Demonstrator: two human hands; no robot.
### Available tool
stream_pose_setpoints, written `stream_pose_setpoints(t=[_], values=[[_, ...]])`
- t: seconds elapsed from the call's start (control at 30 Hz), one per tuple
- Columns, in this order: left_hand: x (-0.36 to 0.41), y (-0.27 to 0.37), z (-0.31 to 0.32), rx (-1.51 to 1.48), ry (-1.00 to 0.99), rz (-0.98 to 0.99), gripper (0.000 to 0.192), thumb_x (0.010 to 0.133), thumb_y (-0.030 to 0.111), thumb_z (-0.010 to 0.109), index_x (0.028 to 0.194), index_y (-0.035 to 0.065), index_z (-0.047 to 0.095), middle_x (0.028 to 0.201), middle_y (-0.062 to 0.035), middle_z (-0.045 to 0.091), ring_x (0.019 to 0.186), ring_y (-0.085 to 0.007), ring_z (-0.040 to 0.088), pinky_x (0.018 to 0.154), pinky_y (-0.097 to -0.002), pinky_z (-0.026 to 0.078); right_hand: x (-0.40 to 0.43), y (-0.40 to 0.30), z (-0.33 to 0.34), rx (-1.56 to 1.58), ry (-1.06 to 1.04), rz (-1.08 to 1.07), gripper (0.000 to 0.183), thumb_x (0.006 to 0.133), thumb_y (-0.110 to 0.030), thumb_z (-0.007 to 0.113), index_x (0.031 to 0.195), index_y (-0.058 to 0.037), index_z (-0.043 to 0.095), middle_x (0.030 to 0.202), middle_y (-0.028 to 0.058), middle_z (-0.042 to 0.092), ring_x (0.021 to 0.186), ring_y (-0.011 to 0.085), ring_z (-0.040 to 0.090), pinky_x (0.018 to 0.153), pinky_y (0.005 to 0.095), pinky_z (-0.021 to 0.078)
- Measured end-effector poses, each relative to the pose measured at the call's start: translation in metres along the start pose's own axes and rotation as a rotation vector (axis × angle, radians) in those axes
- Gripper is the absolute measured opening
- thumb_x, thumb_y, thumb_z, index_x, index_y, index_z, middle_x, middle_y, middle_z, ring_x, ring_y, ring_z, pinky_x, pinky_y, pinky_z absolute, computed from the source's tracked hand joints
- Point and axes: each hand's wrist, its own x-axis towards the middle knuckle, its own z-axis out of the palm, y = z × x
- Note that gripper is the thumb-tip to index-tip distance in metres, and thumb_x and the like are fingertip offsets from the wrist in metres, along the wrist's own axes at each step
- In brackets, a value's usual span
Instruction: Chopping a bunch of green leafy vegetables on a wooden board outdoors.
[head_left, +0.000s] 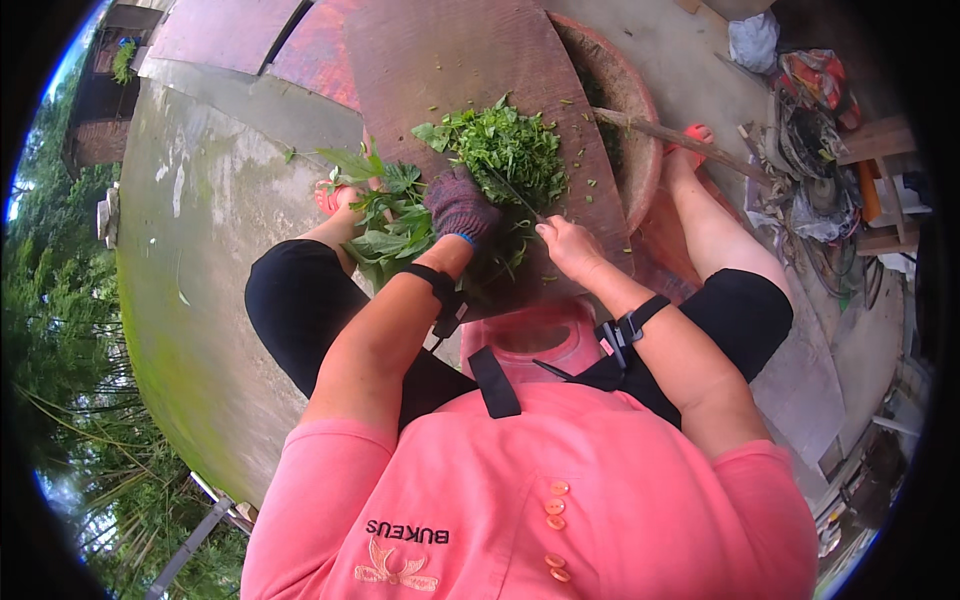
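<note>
My left hand (459, 204), in a dark knitted glove, is closed on a bunch of leafy green stems (397, 229) whose leaves stick out to the left. Bare, my right hand (574, 247) grips the handle of a knife. The thin dark blade (512, 187) points up and left, against the near edge of a heap of chopped greens (514, 150). Under the heap lies a brown wooden board (465, 67), with small green scraps scattered on it. Glove and leaves hide part of the cut end of the bunch.
A wide reddish basin (641, 90) stands partly under the board's right side, with a wooden stick (675, 136) across its rim. A pink plastic stool (480, 341) is between my knees. Bags, cables and a wooden rack (877, 142) stand at the right.
</note>
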Motion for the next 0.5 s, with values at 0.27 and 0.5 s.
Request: stream_pose_setpoints(t=[0.27, 0.5], values=[[-0.043, 0.008, -0.030, -0.048, -0.066, 0.008, 0.131, 0.052, 0.057, 0.087, 0.153, 0.0033, 0.023, 0.153, -0.0282, 0.030, 0.139, -0.0448, 0.034, 0.112, -0.0485, 0.034, -0.002, -0.004, -0.028, 0.189, -0.164, 0.046, 0.047, 0.097, -0.049, 0.043, 0.107, -0.0064, 0.062, 0.094, 0.0169, 0.070, 0.061, 0.0340, 0.067, 0.070, 0.0458, 0.0549], [-0.046, 0.046, 0.048, -0.002, 0.045, -0.246, 0.123, 0.062, 0.050, 0.083, 0.157, 0.0117, 0.016, 0.160, -0.0244, 0.014, 0.145, -0.0483, 0.016, 0.117, -0.0620, 0.010, 0.001, -0.007, -0.031, 0.172, -0.179, 0.032, 0.049, 0.097, -0.049, 0.043, 0.105, -0.0044, 0.062, 0.094, 0.0184, 0.070, 0.068, 0.0351, 0.068, 0.068, 0.0458, 0.0554]])
